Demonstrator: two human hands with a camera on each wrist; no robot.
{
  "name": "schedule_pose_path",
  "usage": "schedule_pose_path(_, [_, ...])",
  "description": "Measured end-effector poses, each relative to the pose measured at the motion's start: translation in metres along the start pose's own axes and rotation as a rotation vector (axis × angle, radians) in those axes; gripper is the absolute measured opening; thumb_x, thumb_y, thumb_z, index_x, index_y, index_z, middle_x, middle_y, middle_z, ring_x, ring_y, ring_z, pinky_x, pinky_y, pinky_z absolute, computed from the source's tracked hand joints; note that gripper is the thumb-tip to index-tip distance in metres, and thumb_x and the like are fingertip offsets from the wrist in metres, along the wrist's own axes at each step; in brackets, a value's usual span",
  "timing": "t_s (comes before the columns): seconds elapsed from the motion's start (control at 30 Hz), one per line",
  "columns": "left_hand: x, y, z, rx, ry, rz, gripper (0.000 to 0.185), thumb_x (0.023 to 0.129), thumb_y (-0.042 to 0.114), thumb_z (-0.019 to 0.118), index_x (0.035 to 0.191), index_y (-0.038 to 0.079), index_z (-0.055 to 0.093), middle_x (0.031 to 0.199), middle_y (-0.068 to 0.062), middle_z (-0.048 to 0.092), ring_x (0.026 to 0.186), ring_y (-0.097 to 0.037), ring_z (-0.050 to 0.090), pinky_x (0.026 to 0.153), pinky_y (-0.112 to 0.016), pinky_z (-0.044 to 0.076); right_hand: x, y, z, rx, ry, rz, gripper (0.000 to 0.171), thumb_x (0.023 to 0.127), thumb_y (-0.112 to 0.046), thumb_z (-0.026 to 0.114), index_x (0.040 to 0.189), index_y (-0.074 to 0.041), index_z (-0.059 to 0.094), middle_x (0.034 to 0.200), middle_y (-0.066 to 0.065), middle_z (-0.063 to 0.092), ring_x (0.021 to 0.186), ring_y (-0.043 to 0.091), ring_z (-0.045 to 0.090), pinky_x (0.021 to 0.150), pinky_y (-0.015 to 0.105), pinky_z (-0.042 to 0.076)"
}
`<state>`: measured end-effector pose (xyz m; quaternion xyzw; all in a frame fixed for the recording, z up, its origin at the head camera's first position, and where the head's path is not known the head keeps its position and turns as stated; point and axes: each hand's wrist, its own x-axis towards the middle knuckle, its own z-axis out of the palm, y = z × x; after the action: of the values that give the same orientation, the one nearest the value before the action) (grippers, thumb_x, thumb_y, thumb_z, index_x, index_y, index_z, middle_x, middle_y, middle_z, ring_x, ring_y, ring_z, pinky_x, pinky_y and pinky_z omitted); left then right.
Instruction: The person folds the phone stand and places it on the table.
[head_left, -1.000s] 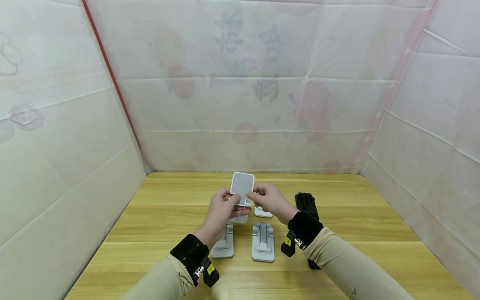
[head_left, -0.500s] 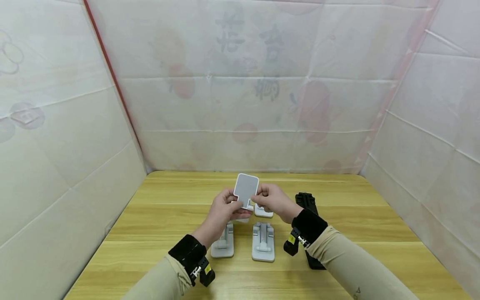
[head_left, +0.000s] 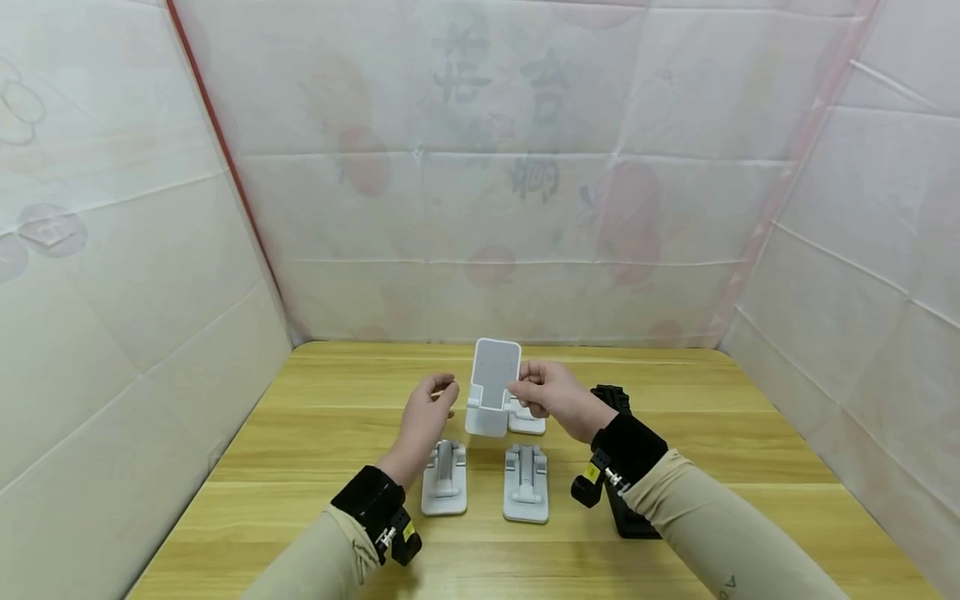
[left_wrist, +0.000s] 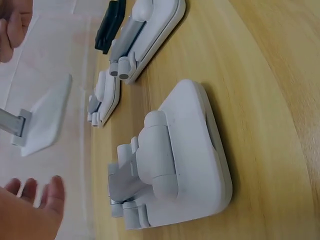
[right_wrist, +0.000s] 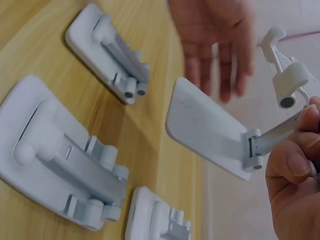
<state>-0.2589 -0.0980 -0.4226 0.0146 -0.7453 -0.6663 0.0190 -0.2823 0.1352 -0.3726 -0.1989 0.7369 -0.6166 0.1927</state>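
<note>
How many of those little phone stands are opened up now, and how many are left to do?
One white stand looks unfolded: the right hand holds it up by its arm, plate and cradle spread apart. The left hand is open beside it, holding nothing. Three white stands lie folded flat on the table: and. A black stand lies behind the right wrist, mostly hidden.
</note>
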Motion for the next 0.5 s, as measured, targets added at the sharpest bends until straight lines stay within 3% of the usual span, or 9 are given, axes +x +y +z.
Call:
schedule_pose_path(0.1, [0.0011,-0.0025,-0.0003,-0.048,-0.098,-0.058,0.055,0.108,0.031,0.051,0.153,0.0,0.039,0.148,-0.022,0.05,0.132,-0.039,0.054,0.109,-0.05,0.051,-0.0001,-0.0024,-0.0006,0.018,-0.015,-0.014,0.017,0.106,-0.017,0.058,0.108,0.0,0.054,0.085,0.005,0.046,0.069,0.018,0.036,0.065,0.034,0.03])
schedule_pose_path(0.27, [0.0008,-0.0046,0.0013,-0.108,-0.217,-0.109,0.055,0.107,0.021,0.052,0.154,-0.005,0.037,0.141,-0.028,0.057,0.122,-0.039,0.063,0.098,-0.049,0.059,-0.0015,-0.0038,-0.0005,0.039,-0.056,-0.022,0.022,0.106,-0.02,0.058,0.111,0.001,0.051,0.089,0.008,0.045,0.073,0.019,0.034,0.068,0.038,0.028])
schedule_pose_path(0.37, [0.0007,-0.0055,0.0019,-0.113,-0.219,-0.102,0.05,0.105,0.011,0.054,0.15,-0.007,0.042,0.136,-0.028,0.061,0.117,-0.037,0.066,0.092,-0.048,0.061,-0.0026,-0.0046,-0.0011,0.025,-0.057,-0.022,0.022,0.106,-0.021,0.058,0.109,-0.001,0.048,0.09,0.008,0.045,0.075,0.02,0.034,0.069,0.038,0.029])
schedule_pose_path(0.5, [0.0007,-0.0053,0.0005,-0.087,-0.174,-0.099,0.048,0.103,0.007,0.057,0.147,-0.008,0.047,0.133,-0.028,0.063,0.115,-0.038,0.068,0.088,-0.047,0.063,-0.0037,-0.006,-0.0012,-0.018,-0.046,-0.023,0.021,0.106,-0.02,0.058,0.109,-0.002,0.049,0.09,0.008,0.046,0.076,0.021,0.035,0.069,0.034,0.031])
